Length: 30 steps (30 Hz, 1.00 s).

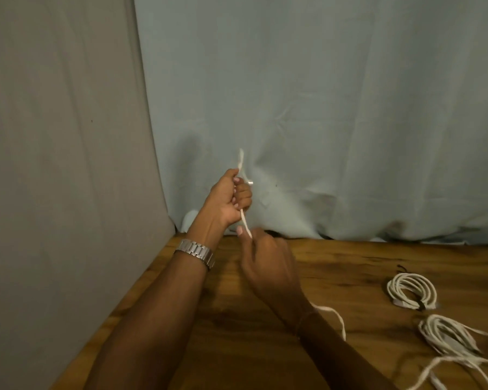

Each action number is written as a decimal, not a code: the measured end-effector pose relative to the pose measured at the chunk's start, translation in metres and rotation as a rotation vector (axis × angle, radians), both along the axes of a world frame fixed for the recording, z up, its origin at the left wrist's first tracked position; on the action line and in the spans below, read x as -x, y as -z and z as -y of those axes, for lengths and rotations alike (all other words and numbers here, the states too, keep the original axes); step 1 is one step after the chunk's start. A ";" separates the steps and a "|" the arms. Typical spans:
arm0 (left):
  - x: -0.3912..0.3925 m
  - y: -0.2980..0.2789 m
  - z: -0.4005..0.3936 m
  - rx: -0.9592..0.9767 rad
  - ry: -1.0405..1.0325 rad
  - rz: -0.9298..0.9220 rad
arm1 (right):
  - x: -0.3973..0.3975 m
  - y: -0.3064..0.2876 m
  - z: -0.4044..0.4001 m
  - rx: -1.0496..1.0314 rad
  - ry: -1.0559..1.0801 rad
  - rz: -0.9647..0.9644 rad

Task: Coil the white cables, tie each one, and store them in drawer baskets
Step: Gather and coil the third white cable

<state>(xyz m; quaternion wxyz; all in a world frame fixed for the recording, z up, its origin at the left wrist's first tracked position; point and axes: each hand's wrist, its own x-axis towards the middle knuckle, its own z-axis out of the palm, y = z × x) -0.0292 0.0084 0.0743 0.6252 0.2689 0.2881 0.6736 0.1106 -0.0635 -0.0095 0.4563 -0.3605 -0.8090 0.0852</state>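
My left hand (231,197), raised above the table's far left corner, grips a white cable (244,219) in its fist. A short loop of the cable sticks up above the fist, and a metal plug tip shows beside the fingers. My right hand (265,260), just below, pinches the same cable between thumb and fingers. The cable's slack trails out from under my right wrist onto the wooden table (350,266). At the right lies a coiled white cable (412,291) with a dark tie on it. A looser white bundle (448,336) lies nearer to me.
Grey and pale blue cloth hangs behind and to the left of the table. A loose white cable end (440,370) runs along the table's bottom right. A small dark tie (402,268) lies just beyond the tied coil. No drawer baskets are in view.
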 end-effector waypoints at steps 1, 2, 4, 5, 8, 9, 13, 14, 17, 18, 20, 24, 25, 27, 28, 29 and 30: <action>0.005 -0.002 -0.002 -0.004 -0.025 0.013 | -0.005 0.007 0.006 -0.069 -0.009 -0.002; 0.012 -0.004 -0.004 -0.010 -0.055 0.029 | -0.010 0.012 0.012 -0.119 -0.009 0.011; 0.026 -0.007 -0.005 -0.024 -0.112 0.034 | -0.024 0.021 0.020 -0.134 -0.015 0.071; 0.031 -0.008 -0.005 -0.029 -0.134 0.018 | -0.030 0.023 0.024 -0.087 -0.024 0.114; 0.032 -0.005 0.000 -0.056 -0.141 -0.038 | -0.044 0.006 0.026 0.194 -0.038 0.201; 0.030 -0.004 0.002 -0.071 -0.120 -0.054 | -0.043 -0.006 0.023 0.290 -0.062 0.212; 0.010 0.001 0.008 -0.113 -0.026 -0.151 | -0.020 -0.048 -0.002 0.461 -0.135 0.010; 0.005 0.002 0.009 -0.118 -0.004 -0.170 | -0.012 -0.054 -0.008 0.524 -0.175 -0.068; -0.008 0.001 0.007 -0.127 0.057 -0.159 | 0.013 -0.050 -0.010 0.704 -0.330 -0.188; -0.010 -0.001 0.006 -0.138 0.061 -0.139 | 0.019 -0.043 -0.006 0.686 -0.329 -0.177; -0.007 -0.006 0.006 -0.169 0.042 -0.101 | 0.024 -0.021 0.000 0.538 -0.281 -0.196; 0.009 -0.019 0.011 -0.208 0.027 -0.017 | 0.020 0.039 -0.015 0.074 -0.239 -0.048; 0.014 -0.023 0.012 -0.214 0.028 0.022 | 0.017 0.051 -0.021 -0.051 -0.219 0.052; 0.023 -0.029 0.015 -0.223 0.026 0.076 | 0.011 0.073 -0.030 -0.129 -0.190 0.233; 0.026 -0.030 0.016 -0.226 0.022 0.067 | 0.006 0.076 -0.034 -0.072 -0.171 0.357; 0.027 -0.030 0.017 -0.227 0.020 0.033 | 0.002 0.079 -0.038 0.011 -0.125 0.457; 0.027 -0.028 0.018 -0.228 0.020 -0.013 | -0.003 0.078 -0.045 0.129 -0.099 0.585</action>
